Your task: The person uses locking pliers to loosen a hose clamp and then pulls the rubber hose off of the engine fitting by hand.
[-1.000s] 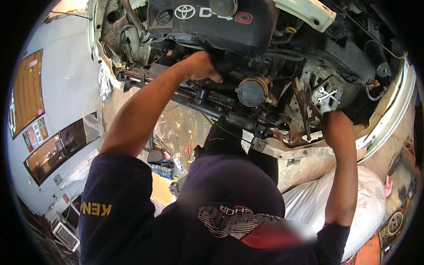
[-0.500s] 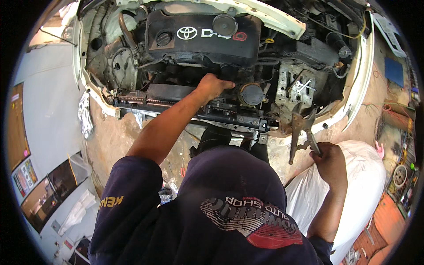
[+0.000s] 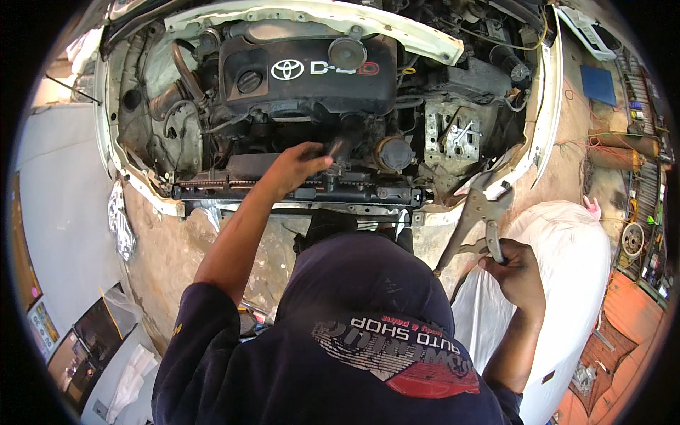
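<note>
My left hand (image 3: 299, 168) is over the radiator (image 3: 297, 193) at the front of the engine bay, its thumb and forefinger apart with nothing visible between them. Just beyond its fingertips is a dark hose (image 3: 345, 146), partly blurred. A round-capped black reservoir (image 3: 394, 154) sits to the right of it. My right hand (image 3: 518, 275) is closed around one handle of a pair of worn metal locking pliers (image 3: 473, 219). The pliers' jaws point up toward the front edge of the car body, and the tool is held in the air.
A black engine cover (image 3: 304, 78) fills the middle of the bay, with a pale crossbar (image 3: 319, 18) above it. Loose wrenches (image 3: 460, 133) rest on a perforated metal bracket (image 3: 439, 145). White sheeting (image 3: 559, 248) covers something bulky at my right. Gas cylinders (image 3: 620, 145) lie farther right.
My left hand has drawn back leftward and nearer me, away from the hose. The locking pliers have turned in my right hand and come slightly closer. The whole view has shifted a little.
</note>
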Demonstrator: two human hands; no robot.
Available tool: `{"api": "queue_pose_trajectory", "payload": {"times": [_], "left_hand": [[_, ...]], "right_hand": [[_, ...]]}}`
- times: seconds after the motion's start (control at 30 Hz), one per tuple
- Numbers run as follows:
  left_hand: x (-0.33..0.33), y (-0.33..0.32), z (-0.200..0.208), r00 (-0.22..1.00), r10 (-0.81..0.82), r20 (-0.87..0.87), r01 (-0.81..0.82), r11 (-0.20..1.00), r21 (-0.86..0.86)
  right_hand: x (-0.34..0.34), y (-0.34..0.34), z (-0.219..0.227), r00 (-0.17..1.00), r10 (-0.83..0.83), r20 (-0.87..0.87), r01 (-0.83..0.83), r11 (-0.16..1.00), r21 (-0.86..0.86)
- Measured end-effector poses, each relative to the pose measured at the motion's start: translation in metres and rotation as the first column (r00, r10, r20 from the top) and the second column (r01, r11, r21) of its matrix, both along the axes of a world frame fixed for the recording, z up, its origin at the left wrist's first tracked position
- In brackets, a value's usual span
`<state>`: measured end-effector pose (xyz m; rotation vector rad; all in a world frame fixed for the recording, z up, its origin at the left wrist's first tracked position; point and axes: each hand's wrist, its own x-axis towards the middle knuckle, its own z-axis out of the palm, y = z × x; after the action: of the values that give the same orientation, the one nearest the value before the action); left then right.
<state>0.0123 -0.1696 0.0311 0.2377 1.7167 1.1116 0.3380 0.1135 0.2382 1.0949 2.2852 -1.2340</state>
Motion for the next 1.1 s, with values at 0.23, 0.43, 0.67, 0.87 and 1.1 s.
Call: {"api": "queue_pose_trajectory", "payload": {"times": [0.23,0.43,0.67,0.87,1.1], "left_hand": [[0.02,-0.014,-0.003,0.999,-0.04,-0.002,0.04,0.999,0.029],[0.019,0.021,0.012,0.961,-0.178,-0.211,0.15,0.978,-0.142],[0.001,0.061,-0.056,0.986,0.08,0.144,-0.062,0.99,-0.129],[-0.017,0.083,-0.075,0.77,0.087,0.632,-0.171,0.983,0.072],[0.011,0.104,-0.061,0.997,0.03,-0.075,-0.041,0.987,-0.153]], "right_hand": [[0.04,0.006,0.034,0.969,-0.216,-0.12,0.158,0.914,-0.373],[0.046,0.001,0.05,0.985,-0.001,-0.173,-0.073,0.904,-0.422],[0.068,-0.014,0.049,0.968,-0.167,-0.187,0.064,0.886,-0.46],[0.08,-0.017,0.047,0.972,-0.233,-0.036,0.201,0.897,-0.393],[0.035,-0.027,0.062,0.976,-0.212,-0.041,0.182,0.909,-0.375]]}}
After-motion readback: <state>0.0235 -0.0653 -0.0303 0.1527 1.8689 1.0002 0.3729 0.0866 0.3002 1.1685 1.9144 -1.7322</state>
